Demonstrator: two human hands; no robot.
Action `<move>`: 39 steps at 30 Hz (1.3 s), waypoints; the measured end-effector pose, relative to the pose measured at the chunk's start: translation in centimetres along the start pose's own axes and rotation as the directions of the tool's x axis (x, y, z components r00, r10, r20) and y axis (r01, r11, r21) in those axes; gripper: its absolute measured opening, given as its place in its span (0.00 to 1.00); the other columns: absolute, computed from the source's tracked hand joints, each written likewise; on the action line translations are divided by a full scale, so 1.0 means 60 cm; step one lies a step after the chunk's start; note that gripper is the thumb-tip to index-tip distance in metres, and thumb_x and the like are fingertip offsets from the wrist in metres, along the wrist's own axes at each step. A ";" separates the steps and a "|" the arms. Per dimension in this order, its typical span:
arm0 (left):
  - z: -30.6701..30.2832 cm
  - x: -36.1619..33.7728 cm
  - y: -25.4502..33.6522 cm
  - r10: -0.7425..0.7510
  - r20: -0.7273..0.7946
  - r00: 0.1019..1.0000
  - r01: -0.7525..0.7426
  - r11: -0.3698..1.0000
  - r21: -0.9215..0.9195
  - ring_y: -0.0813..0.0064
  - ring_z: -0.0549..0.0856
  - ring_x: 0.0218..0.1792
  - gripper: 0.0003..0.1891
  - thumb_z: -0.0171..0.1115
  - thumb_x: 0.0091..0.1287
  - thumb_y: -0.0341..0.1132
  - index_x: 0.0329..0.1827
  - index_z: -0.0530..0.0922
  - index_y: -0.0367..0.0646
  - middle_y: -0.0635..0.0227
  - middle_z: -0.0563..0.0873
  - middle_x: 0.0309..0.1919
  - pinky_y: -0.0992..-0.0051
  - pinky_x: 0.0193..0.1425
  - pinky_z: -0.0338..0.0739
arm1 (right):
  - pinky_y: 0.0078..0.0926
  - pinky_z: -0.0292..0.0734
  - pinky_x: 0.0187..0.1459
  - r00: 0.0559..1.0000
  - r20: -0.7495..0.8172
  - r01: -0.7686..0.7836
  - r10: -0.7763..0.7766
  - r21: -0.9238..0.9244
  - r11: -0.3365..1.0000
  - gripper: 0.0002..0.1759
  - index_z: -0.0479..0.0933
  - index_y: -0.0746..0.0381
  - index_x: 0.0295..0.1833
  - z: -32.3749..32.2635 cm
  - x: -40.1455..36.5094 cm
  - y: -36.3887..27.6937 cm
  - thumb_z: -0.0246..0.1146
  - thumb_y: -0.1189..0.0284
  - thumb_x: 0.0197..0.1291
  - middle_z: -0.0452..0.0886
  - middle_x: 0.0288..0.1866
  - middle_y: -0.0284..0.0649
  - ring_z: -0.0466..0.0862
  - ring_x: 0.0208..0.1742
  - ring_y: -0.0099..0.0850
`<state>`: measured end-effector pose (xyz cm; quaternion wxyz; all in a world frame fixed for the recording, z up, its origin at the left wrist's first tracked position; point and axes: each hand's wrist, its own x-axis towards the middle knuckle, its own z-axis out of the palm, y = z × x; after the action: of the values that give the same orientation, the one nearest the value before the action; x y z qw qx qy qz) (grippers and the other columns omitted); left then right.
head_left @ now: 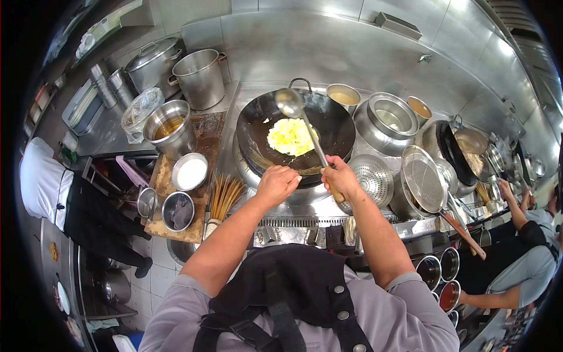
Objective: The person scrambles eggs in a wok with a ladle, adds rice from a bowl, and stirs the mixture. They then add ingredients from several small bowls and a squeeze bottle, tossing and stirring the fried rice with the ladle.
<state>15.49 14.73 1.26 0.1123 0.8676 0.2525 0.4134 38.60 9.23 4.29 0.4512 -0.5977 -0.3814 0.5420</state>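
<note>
My right hand [341, 177] is wrapped round the wooden end of a long ladle [315, 138]. The ladle's bowl [290, 102] hangs over the far part of a black wok [335, 111]. Yellow scrambled egg [291, 136] lies in one soft mound in the wok, with a small bit apart from it on the left. At the wok's near rim, my left hand [279, 184] is closed on the edge; its grip is partly hidden under the fingers. The wok sits on the stove, its loop handle [301, 80] on the far side.
Right of the wok are a perforated skimmer [368, 180], a wire strainer [423, 178] and a lidless pot [393, 120]. A bamboo brush [224, 196], a bowl of white powder [190, 172] and an oil pot [168, 126] stand left. Co-workers are on the left [47, 182] and right [522, 270].
</note>
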 end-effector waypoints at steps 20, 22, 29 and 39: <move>0.002 -0.006 -0.009 0.011 0.011 1.000 -0.011 1.000 -0.010 0.55 0.85 0.36 0.09 0.66 0.70 0.39 0.35 0.85 0.44 0.63 0.87 0.32 0.56 0.44 0.77 | 0.28 0.77 0.26 0.999 0.018 -0.025 0.031 -0.278 0.960 0.32 0.68 0.64 0.77 -0.017 -0.142 -0.012 0.62 0.74 0.68 0.80 0.31 0.36 0.79 0.25 0.25; 0.005 -0.004 -0.011 0.010 -0.008 1.000 -0.010 1.000 -0.019 0.56 0.85 0.36 0.10 0.66 0.71 0.40 0.35 0.85 0.45 0.63 0.86 0.31 0.56 0.44 0.77 | 0.27 0.77 0.26 0.998 0.040 -0.041 0.055 -0.292 0.956 0.32 0.68 0.64 0.78 -0.066 -0.194 -0.014 0.62 0.74 0.68 0.79 0.31 0.36 0.79 0.24 0.24; 0.003 -0.006 -0.009 -0.012 0.011 1.000 0.012 1.000 -0.007 0.55 0.84 0.36 0.10 0.65 0.71 0.40 0.34 0.84 0.45 0.64 0.86 0.31 0.56 0.45 0.77 | 0.27 0.76 0.25 0.994 -0.068 0.057 -0.090 -0.380 0.923 0.34 0.66 0.64 0.79 -0.039 -0.088 -0.018 0.63 0.75 0.67 0.79 0.28 0.34 0.78 0.23 0.24; 0.001 -0.004 -0.011 0.020 -0.018 1.000 -0.021 0.999 -0.039 0.55 0.85 0.35 0.08 0.67 0.70 0.37 0.35 0.85 0.43 0.62 0.87 0.32 0.56 0.43 0.77 | 0.25 0.76 0.25 0.995 0.012 -0.087 0.097 -0.345 0.935 0.35 0.64 0.61 0.81 -0.090 -0.210 -0.033 0.62 0.76 0.69 0.80 0.32 0.36 0.77 0.23 0.24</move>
<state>15.18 15.15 0.80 0.1229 0.8641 0.2362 0.4270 42.48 -2.74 10.03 0.3087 -0.6766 -0.4483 0.4959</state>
